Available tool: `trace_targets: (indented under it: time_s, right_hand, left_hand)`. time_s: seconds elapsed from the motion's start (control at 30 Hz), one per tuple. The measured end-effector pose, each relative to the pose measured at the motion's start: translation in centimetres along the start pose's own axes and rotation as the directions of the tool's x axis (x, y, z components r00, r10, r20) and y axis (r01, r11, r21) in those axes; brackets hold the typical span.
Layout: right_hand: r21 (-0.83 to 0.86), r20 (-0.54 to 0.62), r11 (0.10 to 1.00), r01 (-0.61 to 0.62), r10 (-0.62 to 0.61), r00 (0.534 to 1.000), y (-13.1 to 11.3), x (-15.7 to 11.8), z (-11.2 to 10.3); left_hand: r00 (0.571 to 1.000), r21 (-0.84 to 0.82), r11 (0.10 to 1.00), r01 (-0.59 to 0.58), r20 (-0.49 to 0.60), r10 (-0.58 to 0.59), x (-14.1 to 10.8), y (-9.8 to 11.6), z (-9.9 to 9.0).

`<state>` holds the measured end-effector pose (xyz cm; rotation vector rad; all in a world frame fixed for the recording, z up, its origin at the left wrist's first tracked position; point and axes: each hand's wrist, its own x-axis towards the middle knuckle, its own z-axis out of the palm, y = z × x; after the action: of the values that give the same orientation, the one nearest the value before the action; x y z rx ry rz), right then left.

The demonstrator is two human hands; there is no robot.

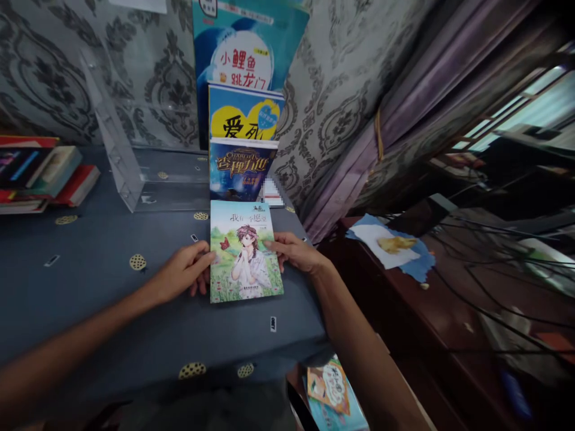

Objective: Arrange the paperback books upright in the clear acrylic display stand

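A paperback book point(245, 263) with a green and light blue cover, showing a drawn figure and a red butterfly, is in front of me. My left hand point(191, 268) grips its left edge, thumb on the cover and fingers curled beneath. On the right edge, my right hand point(296, 250) holds it the same way. Directly behind stands a dark blue book point(238, 170), then a yellow and blue book point(245, 114), and a taller teal book point(251, 42) at the back. They rise in steps at the right part of a clear plastic stand point(112, 137).
A stack of books point(40, 173) lies at the table's left. The table point(108, 239) has a grey-blue patterned cloth. More books point(332, 389) sit low, near my right forearm. To the right, a dark red desk point(404, 311) carries cables and a blue cloth point(422, 263). A purple curtain point(359, 137) hangs behind.
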<state>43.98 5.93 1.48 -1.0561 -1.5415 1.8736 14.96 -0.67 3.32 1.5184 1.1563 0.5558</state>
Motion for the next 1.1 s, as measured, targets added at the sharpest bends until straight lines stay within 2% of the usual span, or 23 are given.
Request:
trace_targets:
  time_s: [0.1,0.2,0.27,0.37,0.5,0.53,0.6,0.67,0.7,0.77,0.8,0.87,0.93,0.97,1.03,1.1]
  right_hand:
    - [-0.038,0.028,0.997,-0.074,0.075,0.997,0.3,0.1,-0.1]
    - [-0.064,-0.015,0.994,-0.088,0.088,0.996,0.6,0.5,0.1]
    - [-0.082,-0.043,0.993,-0.090,0.087,0.995,0.6,0.6,0.2]
    - [-0.119,-0.053,0.990,-0.082,0.076,0.996,0.5,0.5,0.3]
    - [-0.259,-0.083,0.963,-0.078,0.058,0.995,0.3,0.0,-0.1]
    - [-0.326,-0.126,0.943,-0.068,0.027,0.992,0.2,-0.1,-0.2]
    - [-0.494,-0.247,0.869,-0.026,-0.111,0.963,-0.2,-0.2,-0.1]
    - [-0.653,-0.326,0.757,0.022,-0.307,0.894,-0.7,0.1,0.8]
    - [-0.706,-0.327,0.707,0.049,-0.386,0.863,-1.0,0.5,1.6]
    - [-0.751,-0.255,0.646,0.135,-0.473,0.843,-1.5,1.5,3.5]
    - [-0.751,-0.177,0.631,0.194,-0.476,0.861,-1.7,2.2,4.5]
    - [-0.736,0.034,0.592,0.329,-0.453,0.891,-1.9,3.7,6.4]
    - [-0.717,0.216,0.555,0.422,-0.398,0.891,-2.0,5.3,7.7]
    - [-0.714,0.272,0.541,0.445,-0.371,0.888,-1.9,6.0,8.1]
    - [-0.715,0.320,0.530,0.456,-0.332,0.887,-1.9,7.1,8.6]
    - [-0.720,0.312,0.532,0.446,-0.326,0.892,-1.8,7.8,8.7]
  left_hand:
    - [1.000,0.297,0.955,0.006,0.025,-0.014,0.2,-0.2,-0.8]
    - [0.996,0.608,0.793,-0.047,-0.031,0.083,0.4,0.2,-1.1]
    - [0.980,0.748,0.660,-0.070,-0.073,0.187,0.6,0.4,-0.7]
    - [0.944,0.852,0.510,-0.120,-0.061,0.323,1.2,0.3,0.2]
    - [0.902,0.899,0.389,-0.199,0.013,0.431,2.2,-0.8,1.3]
    - [0.892,0.904,0.373,-0.208,0.019,0.451,2.4,-1.1,1.5]
    - [0.875,0.909,0.357,-0.216,0.018,0.485,2.5,-1.6,1.7]
    - [0.863,0.911,0.347,-0.222,0.017,0.505,2.5,-2.0,1.8]
    - [0.860,0.913,0.341,-0.223,0.020,0.510,2.5,-2.1,1.8]
    - [0.859,0.916,0.330,-0.229,0.030,0.511,2.4,-2.3,1.8]
    - [0.860,0.916,0.329,-0.230,0.032,0.510,2.4,-2.3,1.8]
    - [0.859,0.914,0.334,-0.231,0.031,0.511,2.4,-2.3,1.8]
    - [0.852,0.908,0.335,-0.253,0.045,0.521,2.4,-2.3,1.8]
    - [0.848,0.903,0.337,-0.267,0.055,0.527,2.4,-2.3,1.8]
    - [0.853,0.893,0.350,-0.284,0.069,0.517,2.4,-2.3,1.9]
    - [0.868,0.890,0.362,-0.276,0.069,0.491,2.3,-2.4,1.9]
